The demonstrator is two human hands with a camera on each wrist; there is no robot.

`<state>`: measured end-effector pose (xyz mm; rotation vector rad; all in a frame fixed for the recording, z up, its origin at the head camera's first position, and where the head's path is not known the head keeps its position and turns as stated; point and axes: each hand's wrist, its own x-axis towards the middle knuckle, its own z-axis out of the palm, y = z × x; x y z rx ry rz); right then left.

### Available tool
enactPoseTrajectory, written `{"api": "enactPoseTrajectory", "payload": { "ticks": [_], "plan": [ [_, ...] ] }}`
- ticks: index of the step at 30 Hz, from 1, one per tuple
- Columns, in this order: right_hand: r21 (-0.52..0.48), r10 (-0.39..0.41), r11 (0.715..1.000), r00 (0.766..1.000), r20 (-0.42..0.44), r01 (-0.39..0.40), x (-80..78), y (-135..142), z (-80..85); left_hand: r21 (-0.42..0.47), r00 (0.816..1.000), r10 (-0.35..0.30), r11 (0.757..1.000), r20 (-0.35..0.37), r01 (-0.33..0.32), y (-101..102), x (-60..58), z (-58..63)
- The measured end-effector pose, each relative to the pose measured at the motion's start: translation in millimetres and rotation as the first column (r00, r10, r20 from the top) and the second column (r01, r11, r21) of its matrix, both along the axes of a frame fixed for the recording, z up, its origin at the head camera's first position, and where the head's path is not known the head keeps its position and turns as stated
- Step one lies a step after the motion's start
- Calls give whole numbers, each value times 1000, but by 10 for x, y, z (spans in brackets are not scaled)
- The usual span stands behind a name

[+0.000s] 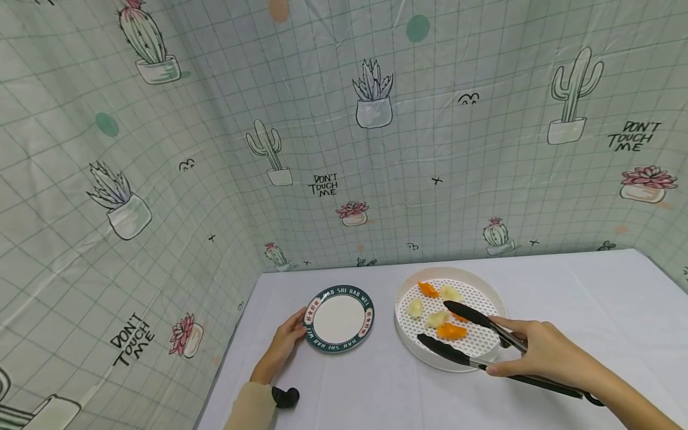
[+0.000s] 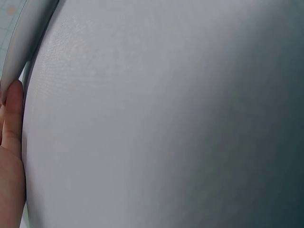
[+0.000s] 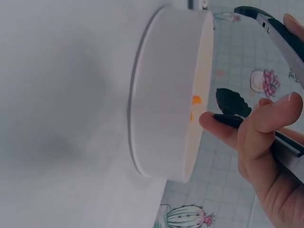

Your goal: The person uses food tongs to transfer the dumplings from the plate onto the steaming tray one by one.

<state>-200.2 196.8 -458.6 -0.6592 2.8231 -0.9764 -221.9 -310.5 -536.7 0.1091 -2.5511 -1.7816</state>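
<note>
My right hand [image 1: 548, 352] grips black-tipped metal tongs [image 1: 484, 322], which are spread apart above a round white tray [image 1: 403, 343] with a perforated bottom. Pale yellow pieces [image 1: 415, 308] and orange pieces [image 1: 451, 331] lie in the tray; their kind is unclear. One tong arm partly covers an orange piece, and nothing is between the tips. To the left, a white plate [image 1: 338, 319] with a green lettered rim sits on the table. My left hand [image 1: 282, 343] holds that plate's left rim. In the left wrist view, the thumb [image 2: 15, 99] meets the plate's edge.
A white cloth [image 1: 355, 397] covers the table. Fabric printed with cacti [image 1: 373, 95] hangs behind the table and along its left side. A small black object [image 1: 286, 398] shows beside the left sleeve. The tray has a raised wall [image 3: 164, 95].
</note>
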Motion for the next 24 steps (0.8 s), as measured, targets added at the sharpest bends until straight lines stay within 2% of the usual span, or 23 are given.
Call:
{"api": "enactPoseTrajectory", "payload": {
  "ticks": [10,15,24],
  "plan": [
    [-77,-28,997,999,25,29,51,-233,9,-7,1000,6,1000,6,-6,6,5,6],
    [-107,-42,993,999,-25,39,85,-352,6,0,1000,0,1000,3,0,1,18,-2],
    [-168,-34,985,999,-19,30,106,-578,52,2,1000,-6,1000,7,6,-14,6,-12]
  ]
}}
